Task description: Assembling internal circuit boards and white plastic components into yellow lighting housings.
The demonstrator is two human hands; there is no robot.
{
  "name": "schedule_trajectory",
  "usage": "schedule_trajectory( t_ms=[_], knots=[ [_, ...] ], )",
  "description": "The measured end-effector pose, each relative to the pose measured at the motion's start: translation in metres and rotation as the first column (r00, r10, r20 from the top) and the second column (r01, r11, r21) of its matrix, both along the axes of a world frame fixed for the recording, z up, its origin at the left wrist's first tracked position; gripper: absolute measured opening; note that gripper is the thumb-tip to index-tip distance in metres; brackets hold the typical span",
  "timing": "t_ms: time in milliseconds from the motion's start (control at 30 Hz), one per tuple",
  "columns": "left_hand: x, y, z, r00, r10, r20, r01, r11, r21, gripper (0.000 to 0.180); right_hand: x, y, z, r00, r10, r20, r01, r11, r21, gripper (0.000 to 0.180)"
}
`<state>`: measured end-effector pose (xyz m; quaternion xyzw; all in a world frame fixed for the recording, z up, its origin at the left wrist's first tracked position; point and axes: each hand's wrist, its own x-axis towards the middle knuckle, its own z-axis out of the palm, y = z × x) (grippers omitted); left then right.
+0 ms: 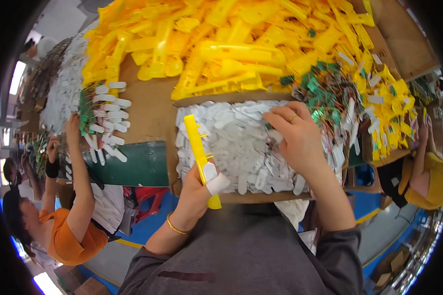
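Note:
My left hand [193, 192] is closed around a long yellow plastic shell [196, 142], held tilted over the near edge of a cardboard box. Small pegs stick out along the shell's side. A white rounded piece [209, 171] shows against it by my thumb, and a white wrap [218, 184] covers the thumb. My right hand [298, 140] reaches into the box over many flat white oval pieces [231, 147]. Its fingers are bent down toward the thumb; what lies between them is partly hidden, with thin wires showing close by.
Beyond the box rises a large heap of yellow shells [241, 54]. Green circuit boards with wires [324, 93] lie tangled at the right. On the left, white pieces with wires [111, 115] lie by a co-worker in an orange shirt [79, 238]. Another person in yellow [430, 182] sits at right.

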<state>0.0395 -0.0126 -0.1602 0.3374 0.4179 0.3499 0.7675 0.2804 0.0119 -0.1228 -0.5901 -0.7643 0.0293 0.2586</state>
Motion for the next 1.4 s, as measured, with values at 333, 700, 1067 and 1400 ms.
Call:
schedule_trajectory(
  t_ms=[333,700,1067,1400],
  knots=[
    [0.009,-0.002,0.028,0.991,0.137,-0.012,-0.13,0.96,0.25,0.051,0.001,-0.027,0.03,0.986,-0.115,-0.119,0.146,0.943,0.3,0.035],
    [0.022,0.013,0.016,0.982,0.156,0.107,-0.179,0.949,0.261,0.052,-0.06,-0.035,-0.002,0.922,0.294,-0.25,-0.282,0.956,0.084,0.042],
    [0.021,0.013,0.022,0.97,0.189,0.156,-0.229,0.925,0.305,0.039,0.001,-0.031,-0.003,0.966,0.229,-0.12,-0.246,0.957,-0.157,0.033],
    [0.015,0.006,0.009,0.979,0.151,0.133,-0.168,0.978,0.122,0.03,-0.06,-0.04,-0.003,0.92,0.143,-0.365,-0.145,0.989,0.022,0.031]
  ],
)
